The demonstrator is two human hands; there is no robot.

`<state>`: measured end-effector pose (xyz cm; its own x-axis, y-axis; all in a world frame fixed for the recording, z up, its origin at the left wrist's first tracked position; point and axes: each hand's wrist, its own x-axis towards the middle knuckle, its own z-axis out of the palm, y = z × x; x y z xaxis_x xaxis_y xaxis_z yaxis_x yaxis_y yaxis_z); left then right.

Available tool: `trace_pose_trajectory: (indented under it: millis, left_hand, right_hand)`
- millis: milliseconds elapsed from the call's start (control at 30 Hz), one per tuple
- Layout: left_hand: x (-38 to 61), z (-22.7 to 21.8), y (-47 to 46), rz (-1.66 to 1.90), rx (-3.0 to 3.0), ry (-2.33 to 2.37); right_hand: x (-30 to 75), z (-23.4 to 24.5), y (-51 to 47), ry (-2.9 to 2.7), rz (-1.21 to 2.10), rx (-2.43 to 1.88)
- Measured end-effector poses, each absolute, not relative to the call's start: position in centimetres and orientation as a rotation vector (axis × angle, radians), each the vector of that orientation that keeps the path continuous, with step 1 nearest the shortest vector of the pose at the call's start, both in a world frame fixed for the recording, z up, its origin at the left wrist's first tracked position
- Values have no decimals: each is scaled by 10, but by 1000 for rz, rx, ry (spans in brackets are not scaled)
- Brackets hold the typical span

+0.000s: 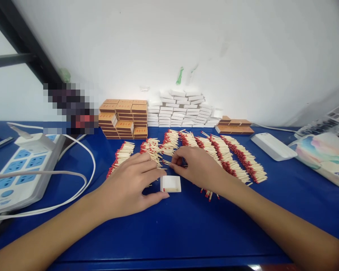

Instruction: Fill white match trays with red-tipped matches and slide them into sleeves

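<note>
A small white matchbox tray (pixel 170 184) lies on the blue table (pixel 169 233), with a match or two inside. My left hand (pixel 131 184) rests beside it, thumb and fingers curved around its left side and touching it. My right hand (pixel 197 165) hovers just behind the tray, fingertips pinched on a few matches at the near end of the rows. Rows of red-tipped matches (pixel 231 156) are spread across the table behind both hands.
Brown matchbox sleeves (pixel 123 117) and white inner trays (pixel 180 109) are stacked against the wall, with a few more brown sleeves (pixel 234 126) to the right. A power strip (pixel 22 169) with white cables lies left. A white device (pixel 272 146) and tissue pack (pixel 324 156) lie right.
</note>
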<state>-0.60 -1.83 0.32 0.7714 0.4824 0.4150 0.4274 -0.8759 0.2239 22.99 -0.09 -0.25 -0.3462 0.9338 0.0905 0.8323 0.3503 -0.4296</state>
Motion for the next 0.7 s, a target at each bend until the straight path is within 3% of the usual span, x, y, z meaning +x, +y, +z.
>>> trace_pose_trajectory:
  millis: [700]
  left_hand:
    - [-6,2,-14,726,2863,731]
  right_hand:
    - [231,-7,-1,-2410,318,-1479]
